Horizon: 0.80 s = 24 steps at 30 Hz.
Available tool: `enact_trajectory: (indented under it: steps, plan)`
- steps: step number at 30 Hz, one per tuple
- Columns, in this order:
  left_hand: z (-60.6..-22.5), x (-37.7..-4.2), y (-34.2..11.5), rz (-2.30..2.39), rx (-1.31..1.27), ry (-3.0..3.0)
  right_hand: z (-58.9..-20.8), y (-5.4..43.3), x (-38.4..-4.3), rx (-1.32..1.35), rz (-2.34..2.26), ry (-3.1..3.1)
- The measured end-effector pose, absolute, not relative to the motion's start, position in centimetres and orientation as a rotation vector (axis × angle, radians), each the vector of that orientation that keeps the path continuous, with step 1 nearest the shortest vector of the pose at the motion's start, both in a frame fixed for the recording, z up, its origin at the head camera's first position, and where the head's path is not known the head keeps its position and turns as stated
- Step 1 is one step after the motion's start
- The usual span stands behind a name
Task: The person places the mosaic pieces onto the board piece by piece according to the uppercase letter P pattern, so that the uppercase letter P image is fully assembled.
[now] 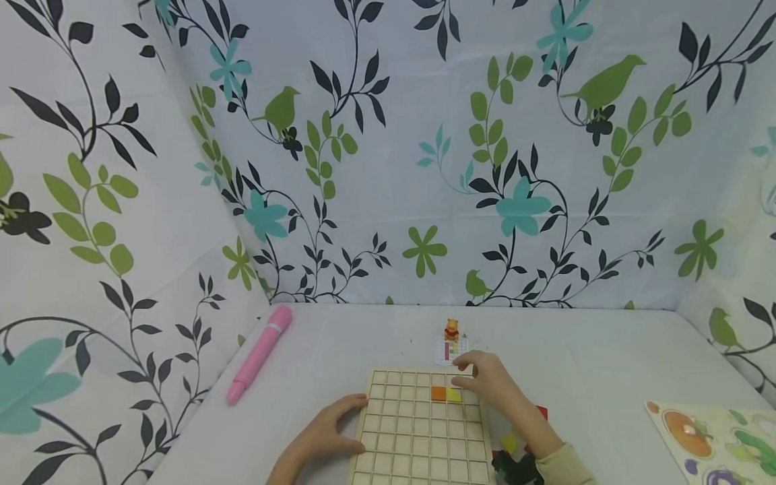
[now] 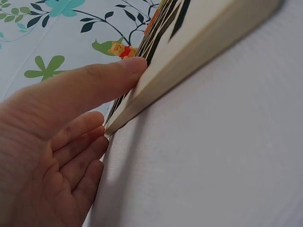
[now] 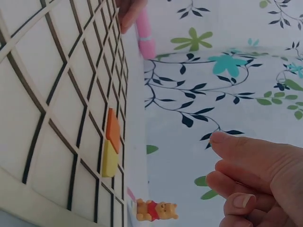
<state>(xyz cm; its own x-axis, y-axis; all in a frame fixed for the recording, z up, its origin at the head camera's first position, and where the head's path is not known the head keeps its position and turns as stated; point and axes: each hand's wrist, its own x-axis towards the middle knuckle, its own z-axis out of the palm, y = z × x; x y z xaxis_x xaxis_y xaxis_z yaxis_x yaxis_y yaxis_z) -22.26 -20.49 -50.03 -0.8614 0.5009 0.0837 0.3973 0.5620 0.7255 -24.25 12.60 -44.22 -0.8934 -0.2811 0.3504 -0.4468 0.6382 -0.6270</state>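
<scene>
A wooden grid board (image 1: 405, 426) lies on the table. Two square tiles, one orange (image 1: 438, 393) and one yellow (image 1: 453, 395), sit side by side in cells near its far right. My left hand (image 1: 324, 434) rests against the board's left edge; its thumb (image 2: 113, 78) touches the rim and its fingertips meet the side. Over the far right corner hovers my right hand (image 1: 488, 384), thumb and fingers apart, with nothing visible between them. In the right wrist view that hand (image 3: 260, 182) is off the board surface, its lower fingers loosely bent.
Beyond the board a small bear figurine (image 1: 451, 329) stands by a printed card (image 1: 448, 350). A pink stick (image 1: 259, 355) lies at the left. Beside the right forearm are a yellow piece (image 1: 508, 443), a red piece (image 1: 542, 411) and a dark object (image 1: 518, 469). A vegetable picture board (image 1: 715, 441) lies far right.
</scene>
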Motion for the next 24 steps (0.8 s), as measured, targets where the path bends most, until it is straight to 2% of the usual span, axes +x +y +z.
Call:
enact_trajectory:
  steps: [14, 24]
  plan:
    - [-49.8, -22.5, -20.6, 1.188, 0.778, 2.650, -42.1, 15.3, -22.7, 0.571, 0.966, -2.565]
    - [-50.1, -22.5, -20.6, 1.195, 0.827, 2.654, -43.2, 17.3, -23.1, 0.351, 0.948, -2.912]
